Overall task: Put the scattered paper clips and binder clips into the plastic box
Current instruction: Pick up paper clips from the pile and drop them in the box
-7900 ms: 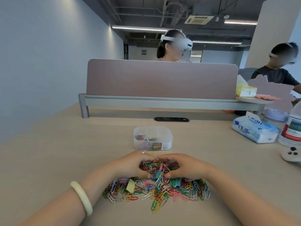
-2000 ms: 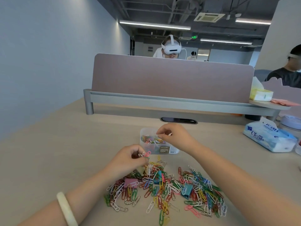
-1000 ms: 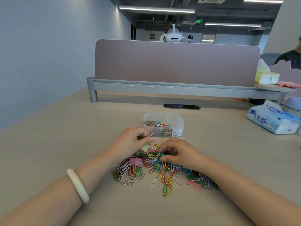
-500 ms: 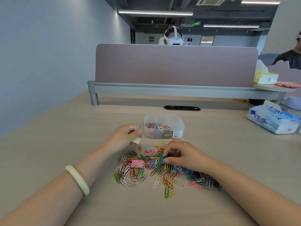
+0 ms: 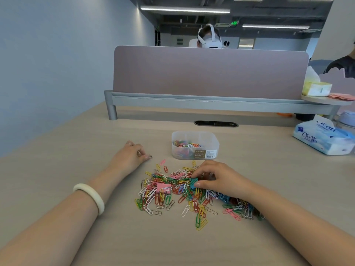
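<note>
A clear plastic box [image 5: 214, 145] with coloured clips inside stands on the desk beyond a loose pile of paper clips [image 5: 169, 191]. A pink binder clip [image 5: 162, 187] lies in the pile's left part. My left hand [image 5: 130, 156] rests on the desk left of the pile and of the box. Its fingers curl round a binder clip [image 5: 150, 156], of which only the wire loop shows at the fingertips. My right hand [image 5: 217, 179] lies on the pile's far right side, thumb and forefinger pinching a teal binder clip [image 5: 193, 183].
A pack of tissues [image 5: 324, 140] lies at the right edge. A cable slot [image 5: 216, 123] and a desk divider [image 5: 209, 73] are behind the box. A person with a headset sits beyond the divider, another at the far right. A wall runs along the left.
My left hand has moved down and left from beside the box onto the desk, still holding its clip. My right hand stays on the pile, fingers on the teal clip.
</note>
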Tool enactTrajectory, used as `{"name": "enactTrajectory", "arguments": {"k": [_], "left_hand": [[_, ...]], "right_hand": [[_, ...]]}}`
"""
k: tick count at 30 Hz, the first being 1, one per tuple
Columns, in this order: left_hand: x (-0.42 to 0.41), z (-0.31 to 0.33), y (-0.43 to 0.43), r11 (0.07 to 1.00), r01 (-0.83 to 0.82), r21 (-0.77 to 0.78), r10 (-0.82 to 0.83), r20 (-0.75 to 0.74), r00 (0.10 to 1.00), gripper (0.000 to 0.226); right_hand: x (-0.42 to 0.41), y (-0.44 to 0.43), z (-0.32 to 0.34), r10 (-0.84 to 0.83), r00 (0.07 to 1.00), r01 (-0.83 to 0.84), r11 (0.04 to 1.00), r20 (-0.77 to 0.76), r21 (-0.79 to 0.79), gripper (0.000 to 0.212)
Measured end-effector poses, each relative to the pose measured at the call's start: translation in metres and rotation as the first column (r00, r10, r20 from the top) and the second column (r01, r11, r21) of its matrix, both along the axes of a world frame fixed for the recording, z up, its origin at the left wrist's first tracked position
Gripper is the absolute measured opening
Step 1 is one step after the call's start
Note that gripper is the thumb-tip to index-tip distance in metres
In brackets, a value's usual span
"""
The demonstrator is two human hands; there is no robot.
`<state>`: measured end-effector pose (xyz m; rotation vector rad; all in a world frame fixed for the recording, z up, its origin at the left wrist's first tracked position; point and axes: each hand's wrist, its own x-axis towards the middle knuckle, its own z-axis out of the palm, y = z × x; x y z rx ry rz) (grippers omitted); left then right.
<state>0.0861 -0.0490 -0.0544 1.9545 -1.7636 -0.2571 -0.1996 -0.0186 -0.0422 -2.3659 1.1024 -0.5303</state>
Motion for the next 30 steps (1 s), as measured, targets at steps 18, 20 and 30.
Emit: {"name": "enactTrajectory", "arguments": {"k": [18,20,30], "left_hand": [[-0.089,0.014,0.052,0.833,0.486,0.262,-0.550,0.302,0.779,0.094],[-0.093,0.016,0.053,0.831,0.515,0.208,-0.554,0.247,0.795,0.079],[-0.107,0.026,0.041,0.813,0.548,0.196,-0.581,0.332,0.743,0.037]], "right_hand": [[-0.015,-0.005,0.009,-0.040,0.996,0.041,0.999,-0.082,0.016,0.015],[-0.019,-0.008,0.011,-0.069,0.996,0.071,0.997,-0.057,0.025,0.018],[-0.044,-0.014,0.024,0.014,0.947,0.045,0.983,-0.322,0.176,0.066]]}}
